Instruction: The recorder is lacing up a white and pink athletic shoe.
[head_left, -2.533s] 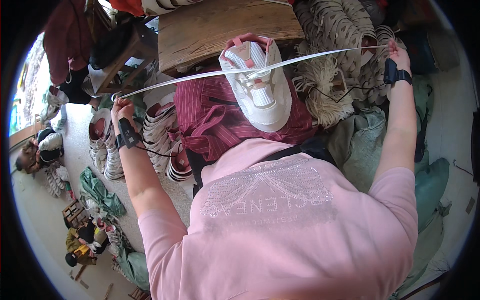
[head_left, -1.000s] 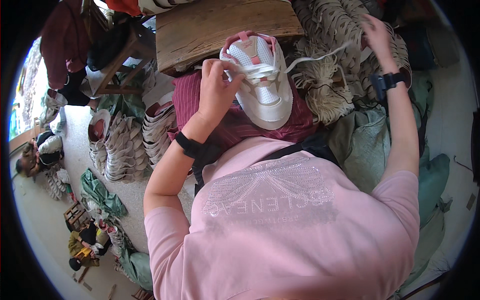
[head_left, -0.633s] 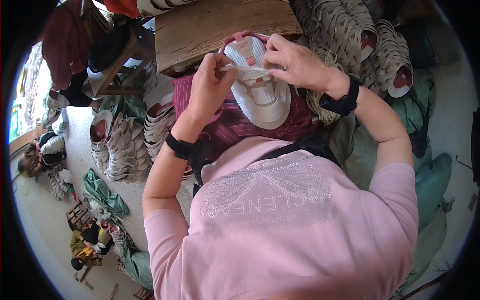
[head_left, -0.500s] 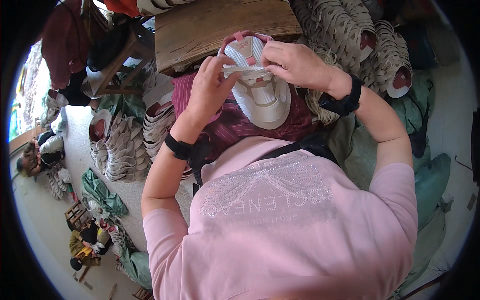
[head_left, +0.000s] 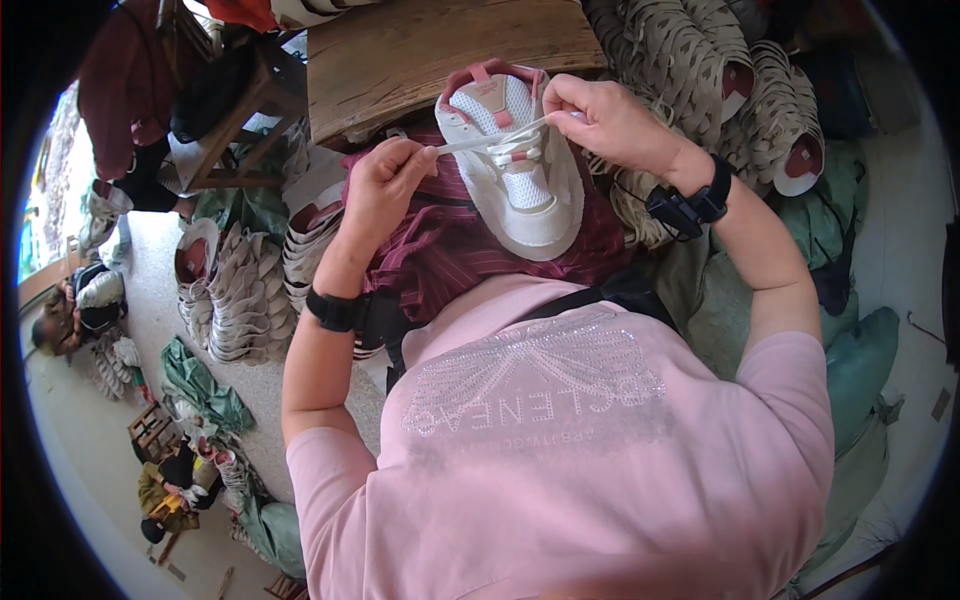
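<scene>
Presently lacing a white shoe (head_left: 520, 175) with pink trim, propped toe-down on a striped maroon cloth (head_left: 450, 240) across the lap, heel toward a wooden bench (head_left: 440, 50). Left hand (head_left: 385, 190) pinched shut on one end of a flat white lace (head_left: 480, 142), thumb and forefinger clamped together; right hand (head_left: 610, 120) likewise closed on the other end, near the upper eyelets. Lace drawn taut between both hands, crossing the tongue. Lower rows seemingly already threaded. Judged: a mid-lacing tightening pull. Next move likely calls for feeding one tip through a free eyelet, keeping tension even. Stacked soles (head_left: 235, 290) at left, more stacks (head_left: 740, 90) at right.
</scene>
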